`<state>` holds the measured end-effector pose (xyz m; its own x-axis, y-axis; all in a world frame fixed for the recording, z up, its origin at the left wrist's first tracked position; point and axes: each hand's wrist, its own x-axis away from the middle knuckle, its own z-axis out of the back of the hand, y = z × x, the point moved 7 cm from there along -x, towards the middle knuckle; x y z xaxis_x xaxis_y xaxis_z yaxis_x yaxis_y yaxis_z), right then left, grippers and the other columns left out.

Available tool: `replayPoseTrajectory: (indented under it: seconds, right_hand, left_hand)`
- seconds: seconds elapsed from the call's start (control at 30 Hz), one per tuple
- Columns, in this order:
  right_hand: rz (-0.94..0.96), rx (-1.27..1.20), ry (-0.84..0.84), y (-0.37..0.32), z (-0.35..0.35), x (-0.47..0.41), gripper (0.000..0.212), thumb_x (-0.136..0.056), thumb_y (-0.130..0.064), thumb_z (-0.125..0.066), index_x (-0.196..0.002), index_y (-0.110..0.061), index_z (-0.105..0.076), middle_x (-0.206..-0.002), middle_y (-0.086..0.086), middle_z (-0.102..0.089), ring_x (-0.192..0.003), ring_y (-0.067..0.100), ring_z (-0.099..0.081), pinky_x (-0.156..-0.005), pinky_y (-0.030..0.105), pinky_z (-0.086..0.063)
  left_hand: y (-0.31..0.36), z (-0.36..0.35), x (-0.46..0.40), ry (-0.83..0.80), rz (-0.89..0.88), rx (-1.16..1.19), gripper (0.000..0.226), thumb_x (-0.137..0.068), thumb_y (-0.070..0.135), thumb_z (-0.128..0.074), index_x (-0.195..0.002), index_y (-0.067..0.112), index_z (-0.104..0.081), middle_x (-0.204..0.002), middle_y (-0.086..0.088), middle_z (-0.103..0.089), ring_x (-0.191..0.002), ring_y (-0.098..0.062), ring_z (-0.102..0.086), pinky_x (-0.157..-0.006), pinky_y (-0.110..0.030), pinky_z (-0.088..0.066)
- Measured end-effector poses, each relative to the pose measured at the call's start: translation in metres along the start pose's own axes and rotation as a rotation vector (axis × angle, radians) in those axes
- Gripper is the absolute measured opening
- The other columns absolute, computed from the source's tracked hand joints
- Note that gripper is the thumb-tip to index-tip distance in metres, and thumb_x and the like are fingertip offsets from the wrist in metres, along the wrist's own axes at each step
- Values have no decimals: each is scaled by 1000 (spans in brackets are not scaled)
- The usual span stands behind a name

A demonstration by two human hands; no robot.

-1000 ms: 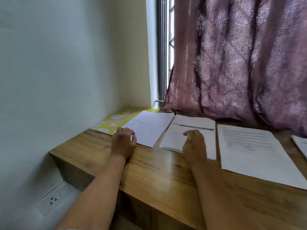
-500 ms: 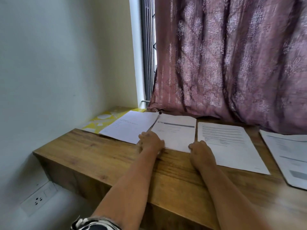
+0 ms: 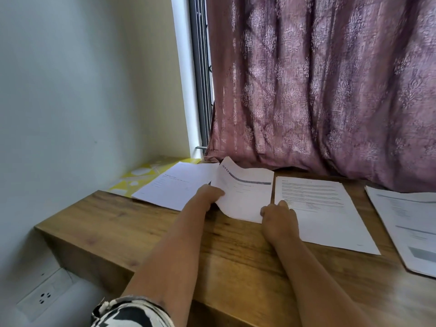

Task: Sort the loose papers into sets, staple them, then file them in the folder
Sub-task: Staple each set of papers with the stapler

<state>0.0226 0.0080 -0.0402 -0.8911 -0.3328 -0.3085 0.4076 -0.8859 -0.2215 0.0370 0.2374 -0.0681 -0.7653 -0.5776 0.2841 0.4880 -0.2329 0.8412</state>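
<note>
So the wooden desk (image 3: 236, 260) has four lots of paper laid along its far side, right under the mauve patterned curtain (image 3: 330, 86). The one to watch is the sheet with the dark header band (image 3: 245, 194), second from the desk's left end. The left hand (image 3: 208, 193) grips its left edge, fingers curled around the paper, and that side is lifted and bowed up off the desk while its right side lies lower. The right hand (image 3: 279, 219) sits at the near right corner of that same sheet, fingers bent over the edge, but I honestly can't tell if it's pinching the corner or only resting there

Left of the lifted sheet there's a lightly printed page (image 3: 174, 187) lying flat, partly over a yellow and white patterned folder (image 3: 139, 178) at the desk's far left end by the wall. Just right of the lifted sheet is a text-heavy page (image 3: 330, 208), and past that another printed set (image 3: 405, 223) runs off the desk's right side. A wall socket (image 3: 44, 297) sits below the desk's left end
</note>
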Motion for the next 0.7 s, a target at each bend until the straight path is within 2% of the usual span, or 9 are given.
replayPoseTrajectory:
  seconds: [0.07, 0.17, 0.27, 0.33, 0.47, 0.53, 0.6, 0.67, 0.7]
  right_hand:
    - [-4, 0, -17, 1, -1, -1, 32, -99, -12, -42, -121, -18, -66, -117, 5, -60, -107, 16, -53, -99, 30, -43]
    - [-19, -43, -51, 1, -2, 2, 33, -100, -13, -43, -126, -19, -62, -121, 7, -57, -109, 19, -53, -99, 30, -45]
    - [-61, -254, -24, 5, -1, 7, 35, -100, -14, -45, -134, -14, -54, -131, 10, -54, -114, 23, -52, -98, 32, -46]
    - [-106, -481, 85, 10, 13, 11, 37, -100, -20, -48, -135, -8, -50, -133, 13, -54, -118, 26, -51, -100, 34, -42]
    - [-319, -1043, -48, 26, 21, 22, 80, -91, -49, -58, -152, -14, -21, -151, 8, -39, -136, 25, -41, -111, 34, -30]
    - [-345, -1235, -142, 31, 20, 27, 89, -79, -56, -67, -148, -13, -31, -144, 7, -49, -127, 26, -50, -110, 39, -36]
    - [-320, -1355, -143, 40, 26, 36, 65, -77, -49, -73, -130, -17, -54, -129, 9, -62, -112, 28, -61, -102, 49, -46]
    - [-277, -1351, -58, 52, 39, 46, 34, -89, -30, -68, -120, -21, -61, -120, 6, -67, -107, 28, -64, -98, 53, -49]
    - [-251, -1320, -8, 60, 48, 54, 31, -92, -23, -65, -122, -22, -60, -119, 4, -67, -107, 27, -64, -97, 53, -49]
  left_hand:
    - [0, 2, 4, 61, -43, 226, 43, -92, 15, -59, -132, 5, -47, -121, -11, -58, -110, -30, -57, -94, -42, -53]
    - [10, 18, 21, 195, -256, 140, 31, -86, 8, -55, -116, 14, -51, -102, -5, -56, -98, -28, -56, -84, -44, -56]
    - [15, 38, 64, 297, -447, 184, 19, -88, 6, -55, -105, 14, -52, -89, 2, -55, -82, -20, -54, -63, -28, -46]
    - [6, 49, 93, 321, -481, 326, 17, -90, 6, -57, -105, 14, -53, -92, 1, -58, -82, -18, -57, -61, -26, -46]
    - [-28, 48, 138, 118, -447, 753, 20, -91, 3, -62, -109, 11, -57, -101, -7, -68, -88, -24, -67, -70, -37, -57]
    - [-42, 37, 159, -9, -440, 878, 24, -89, 4, -64, -110, 13, -58, -103, -7, -71, -90, -24, -70, -74, -41, -58]
    - [-52, 24, 178, -112, -440, 926, 35, -84, 8, -68, -116, 16, -58, -109, -6, -72, -97, -25, -70, -76, -39, -58]
    - [-59, 14, 192, -165, -445, 883, 48, -78, 9, -72, -122, 18, -57, -114, -5, -71, -103, -26, -68, -81, -40, -58]
    - [-59, 11, 200, -170, -462, 808, 51, -76, 8, -74, -123, 19, -57, -115, -6, -70, -106, -27, -67, -85, -43, -57]
